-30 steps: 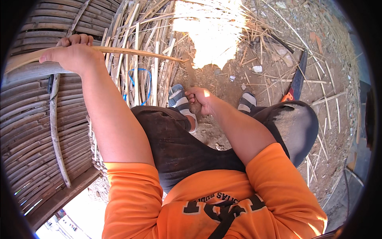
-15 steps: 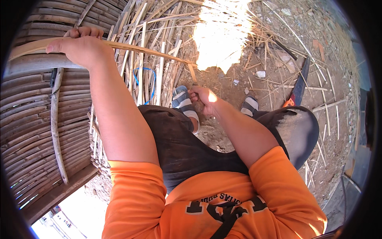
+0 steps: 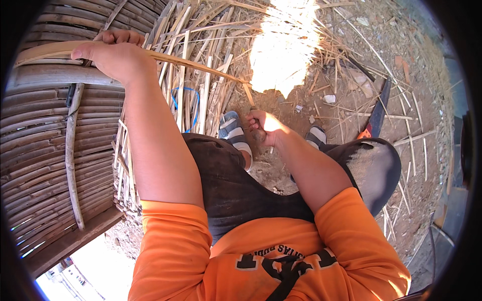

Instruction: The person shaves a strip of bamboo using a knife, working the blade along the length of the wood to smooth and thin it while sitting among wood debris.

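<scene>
My left hand (image 3: 124,59) is high on the left, closed around a long, curved bamboo strip (image 3: 201,66). The strip runs from the far left, through the hand, down to the ground near my feet. In front of my body, my right hand (image 3: 264,125) is closed on the brown, rounded handle (image 3: 259,134) of a knife-like tool. A narrow tan piece (image 3: 248,94) reaches up from that fist to the strip's end; whether it is the blade or bamboo is unclear.
Split bamboo strips (image 3: 183,75) and a blue band (image 3: 196,108) lie beyond my left knee. An orange-handled saw (image 3: 377,113) rests on the dirt at right. A bamboo slat panel (image 3: 45,145) stands at left. Bright sunlight washes out the ground ahead.
My left hand and the bamboo strip have shifted a little to the right. My right hand has moved slightly right and down, and the tool's handle end now shows below its fingers.
</scene>
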`<action>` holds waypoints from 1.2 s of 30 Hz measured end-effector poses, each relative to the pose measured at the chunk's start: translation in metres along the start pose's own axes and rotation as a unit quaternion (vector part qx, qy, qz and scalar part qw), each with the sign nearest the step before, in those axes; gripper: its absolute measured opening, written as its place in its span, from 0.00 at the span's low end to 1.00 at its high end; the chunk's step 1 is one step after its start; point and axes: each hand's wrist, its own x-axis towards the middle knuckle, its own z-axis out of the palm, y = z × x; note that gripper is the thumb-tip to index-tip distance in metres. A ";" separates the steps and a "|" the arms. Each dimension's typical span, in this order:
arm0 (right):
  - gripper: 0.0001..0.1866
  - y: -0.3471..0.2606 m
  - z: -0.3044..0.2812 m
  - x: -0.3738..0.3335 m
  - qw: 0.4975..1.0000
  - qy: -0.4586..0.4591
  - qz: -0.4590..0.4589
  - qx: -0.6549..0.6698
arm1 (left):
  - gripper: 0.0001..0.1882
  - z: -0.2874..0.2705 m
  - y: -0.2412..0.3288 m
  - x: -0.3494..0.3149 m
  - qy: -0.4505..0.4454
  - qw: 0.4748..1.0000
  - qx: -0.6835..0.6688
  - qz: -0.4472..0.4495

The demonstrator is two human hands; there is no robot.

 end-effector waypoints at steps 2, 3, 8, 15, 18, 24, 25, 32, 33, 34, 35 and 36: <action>0.08 -0.009 -0.021 0.001 1.000 -0.016 0.023 -0.005 | 0.40 0.006 0.001 -0.005 -0.015 1.000 -0.005 -0.009; 0.08 -0.012 -0.029 0.000 0.999 -0.025 0.039 -0.004 | 0.40 0.007 0.002 -0.007 -0.018 1.000 -0.001 0.000; 0.06 0.000 -0.032 0.007 0.978 0.068 -0.078 -0.184 | 0.41 0.002 0.000 -0.003 -0.008 1.000 0.016 0.015; 0.05 0.028 -0.034 0.026 0.935 0.239 -0.128 -0.230 | 0.40 -0.002 0.001 -0.003 0.025 1.000 0.014 0.012; 0.06 0.020 -0.040 0.025 0.965 0.202 -0.096 -0.136 | 0.40 -0.004 0.000 -0.001 0.012 1.000 0.019 0.018; 0.05 -0.006 0.064 -0.037 0.985 -0.115 -0.061 -0.116 | 0.39 -0.004 -0.003 0.001 0.009 0.999 0.009 0.045; 0.05 -0.009 0.080 -0.047 0.976 -0.129 -0.080 -0.156 | 0.39 -0.004 -0.003 -0.002 0.011 0.999 0.011 0.038; 0.06 -0.012 0.047 -0.018 0.984 -0.086 -0.145 -0.065 | 0.37 -0.006 -0.001 -0.002 0.011 1.000 -0.005 0.019; 0.06 -0.012 0.027 -0.007 0.988 -0.062 -0.142 -0.021 | 0.37 -0.006 -0.001 -0.001 0.008 1.000 -0.003 0.024; 0.06 -0.010 0.004 0.005 0.992 -0.025 -0.122 0.019 | 0.37 -0.006 -0.001 -0.001 0.009 1.000 -0.005 0.021; 0.06 -0.010 -0.017 0.016 0.993 0.010 -0.102 0.058 | 0.37 -0.005 -0.001 0.000 0.011 1.000 -0.006 0.018; 0.07 -0.007 -0.037 0.025 0.993 0.032 -0.095 0.061 | 0.36 -0.003 -0.001 0.000 0.012 1.000 -0.009 0.016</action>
